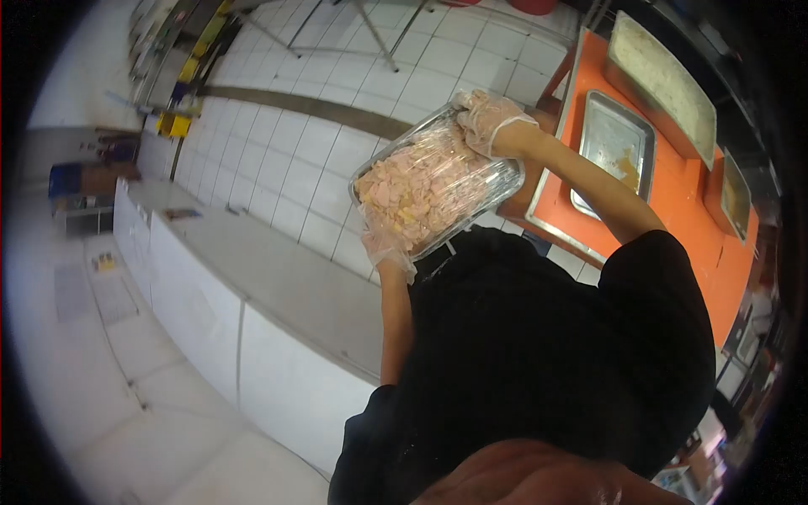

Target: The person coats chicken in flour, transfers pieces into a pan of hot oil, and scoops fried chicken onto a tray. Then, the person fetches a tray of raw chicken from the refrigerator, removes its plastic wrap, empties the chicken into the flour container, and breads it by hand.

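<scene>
A metal tray (510, 178) of cut pale pink meat pieces (404, 189), probably raw chicken, is held up in front of my body. Clear plastic wrap (450, 143) lies shiny and wrinkled over part of the meat. My left hand (389, 251), in a clear plastic glove, grips the near left side of the tray. At the far right corner my right hand (488, 122), gloved the same way, is closed over the rim. Some fingers of both hands are hidden behind the tray or blurred by the gloves.
To the right stands an orange table (555, 198) with a shallow metal tray (596, 126) holding some residue, a large deep pan (665, 88) and a smaller pan (735, 198). A long white chest (198, 290) runs along the left. White floor tiles (295, 156) lie beyond.
</scene>
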Action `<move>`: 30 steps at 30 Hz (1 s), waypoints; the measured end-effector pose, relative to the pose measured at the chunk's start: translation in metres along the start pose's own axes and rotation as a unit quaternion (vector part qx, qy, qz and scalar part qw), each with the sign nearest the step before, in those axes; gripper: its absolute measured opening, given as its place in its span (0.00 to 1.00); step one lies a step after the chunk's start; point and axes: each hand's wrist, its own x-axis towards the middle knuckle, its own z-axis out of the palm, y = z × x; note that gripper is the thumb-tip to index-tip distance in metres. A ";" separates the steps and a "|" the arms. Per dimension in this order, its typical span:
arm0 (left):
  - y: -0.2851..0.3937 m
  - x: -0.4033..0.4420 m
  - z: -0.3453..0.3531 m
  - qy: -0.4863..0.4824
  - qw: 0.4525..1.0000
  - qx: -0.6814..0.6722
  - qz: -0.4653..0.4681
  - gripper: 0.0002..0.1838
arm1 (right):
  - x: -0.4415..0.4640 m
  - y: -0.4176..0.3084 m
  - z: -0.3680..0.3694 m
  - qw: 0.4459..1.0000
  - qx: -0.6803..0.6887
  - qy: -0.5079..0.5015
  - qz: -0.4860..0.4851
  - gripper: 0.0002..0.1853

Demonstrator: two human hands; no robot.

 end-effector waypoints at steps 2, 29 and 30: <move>0.021 0.028 0.021 -0.045 0.999 0.008 0.002 0.31 | 0.027 0.013 -0.010 0.999 -0.028 -0.014 -0.024 0.20; -0.062 0.250 0.052 -0.634 0.761 0.059 -0.121 0.35 | -0.076 -0.100 0.127 0.893 -0.113 0.388 0.201 0.22; -0.059 0.256 0.055 -0.645 0.752 0.069 -0.123 0.35 | -0.074 -0.102 0.136 0.862 -0.136 0.439 0.212 0.22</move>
